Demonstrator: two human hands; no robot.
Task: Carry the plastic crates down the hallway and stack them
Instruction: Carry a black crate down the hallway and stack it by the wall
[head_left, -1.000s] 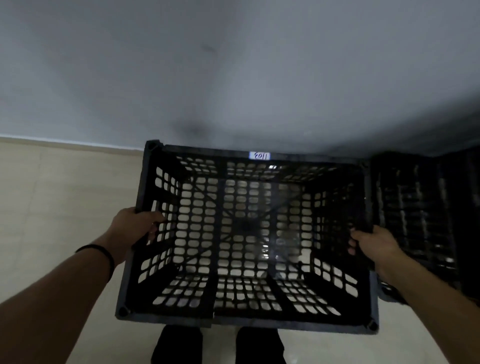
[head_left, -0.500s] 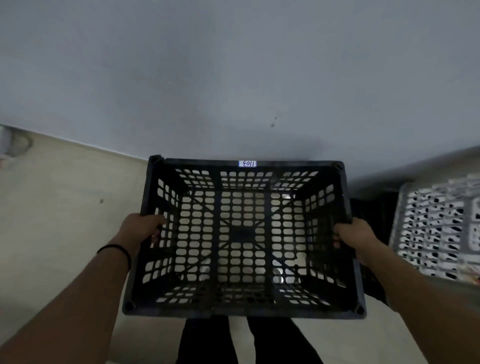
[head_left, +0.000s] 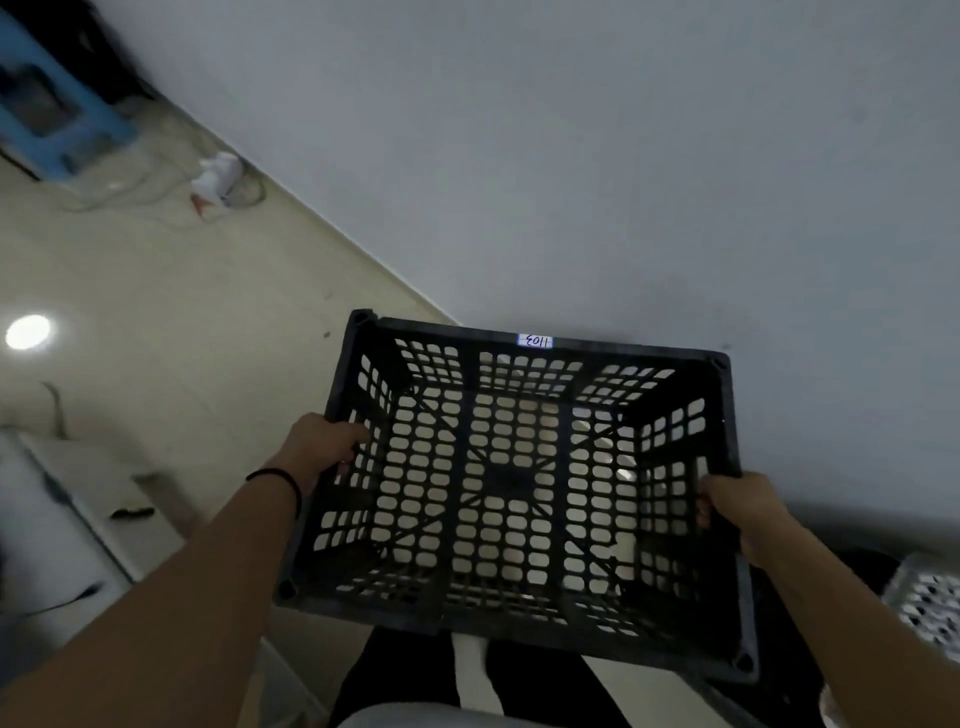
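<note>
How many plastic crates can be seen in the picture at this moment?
2. A black crate is held in the middle by the left hand and right hand. Part of a white crate shows at the right edge. Others may be out of view.

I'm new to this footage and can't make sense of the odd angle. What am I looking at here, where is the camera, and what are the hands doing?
The camera sits on a person's head and looks forward and down, so you see their own arms reaching out from the bottom of the picture. There is no machine here, just two bare hands. The left hand and the right hand each grip one short side of an empty black plastic crate, held off the pale floor. A small white label sits on its far rim. Beyond it is a grey wall. A white crate shows at the lower right, and a blue object, too blurred to identify, sits far left.
</note>
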